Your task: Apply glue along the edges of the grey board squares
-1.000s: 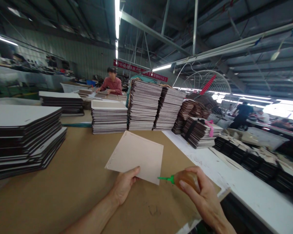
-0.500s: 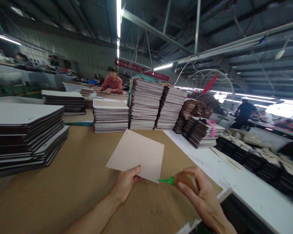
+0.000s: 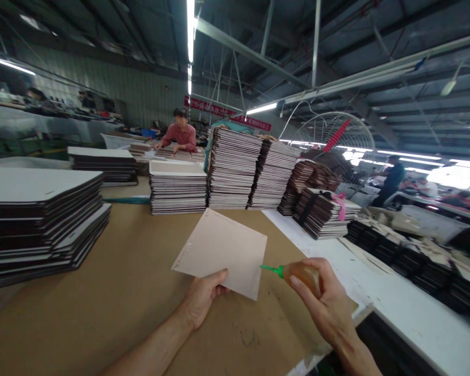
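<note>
A beige, four-sided flat panel (image 3: pixel 223 253) is tilted above the brown-covered table (image 3: pixel 141 250). My left hand (image 3: pixel 206 295) grips its near edge, thumb on top and fingers underneath. Small marks, perhaps glue, run along the panel's left edge. In my right hand (image 3: pixel 321 287) is a squeeze bottle (image 3: pixel 303 277) of amber liquid, lying nearly level. Its thin green nozzle (image 3: pixel 272 269) points left, with the tip close by the panel's right edge; whether it touches I cannot tell.
Stacks of dark-and-white panels stand at the left (image 3: pixel 43 224) and along the back (image 3: pixel 235 167). A strapped bundle (image 3: pixel 323 211) sits on the white table (image 3: pixel 415 313) at right, near black stacks (image 3: pixel 411 256). A fan (image 3: pixel 337 136) stands behind. Across the tables a person (image 3: pixel 182 133) works.
My right hand has moved the bottle up and away from me, so the nozzle tip shifts from the panel's near right corner to midway along its right edge. The panel has shifted slightly right.
</note>
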The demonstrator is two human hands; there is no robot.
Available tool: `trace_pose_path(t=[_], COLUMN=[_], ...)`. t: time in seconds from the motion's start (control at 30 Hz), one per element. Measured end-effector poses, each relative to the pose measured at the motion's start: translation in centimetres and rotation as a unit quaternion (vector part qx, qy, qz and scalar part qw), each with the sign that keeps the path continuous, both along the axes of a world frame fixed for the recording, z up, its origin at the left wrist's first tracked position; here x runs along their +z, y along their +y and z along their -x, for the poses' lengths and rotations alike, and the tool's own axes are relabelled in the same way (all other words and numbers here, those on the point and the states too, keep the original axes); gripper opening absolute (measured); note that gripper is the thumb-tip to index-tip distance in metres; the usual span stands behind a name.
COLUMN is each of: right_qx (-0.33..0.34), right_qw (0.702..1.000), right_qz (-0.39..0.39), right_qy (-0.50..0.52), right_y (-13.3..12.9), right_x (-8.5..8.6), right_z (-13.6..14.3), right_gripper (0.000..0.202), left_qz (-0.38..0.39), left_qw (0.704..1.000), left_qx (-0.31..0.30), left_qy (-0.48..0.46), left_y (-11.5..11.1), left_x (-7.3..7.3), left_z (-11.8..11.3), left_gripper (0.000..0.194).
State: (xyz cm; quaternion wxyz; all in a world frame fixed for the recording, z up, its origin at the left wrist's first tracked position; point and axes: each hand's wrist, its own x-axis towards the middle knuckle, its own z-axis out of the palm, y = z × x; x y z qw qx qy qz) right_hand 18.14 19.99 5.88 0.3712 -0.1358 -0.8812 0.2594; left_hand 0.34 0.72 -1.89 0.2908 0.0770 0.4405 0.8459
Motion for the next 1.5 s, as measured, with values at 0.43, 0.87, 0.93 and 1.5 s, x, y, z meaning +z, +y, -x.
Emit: trace_pose_path(t=[0.43,0.87,0.93,1.5], right_qx=[-0.008,0.009,0.033,0.082], right_qw=[0.999,0.999,0.999,0.996], right_qz=[-0.004,-0.029,-0.021,-0.006], right_qy=[0.044,0.042,0.019,-0.045], right_y=[0.0,0.1,0.1,-0.4], right_x=[0.9,0.5,0.2,-0.6], right_z=[0.3,0.0,0.0,-1.4], right_gripper=[0.034,0.030,0.030,0.030], left_qz=[-0.007,-0.019,-0.018,-0.012], left_qw=[1.000,0.999,0.999,1.000], left_qx=[-0.009,-0.013,-0.016,0.007], left_qy=[-0.001,-0.023,-0.027,0.001], left_y=[-0.1,-0.1,-0.1,0.0], left_x=[0.7,0.9,1.0,0.0], left_z=[-0.4,-0.6,-0.6,0.0], left_gripper=[0.031,0.032,0.031,0.031])
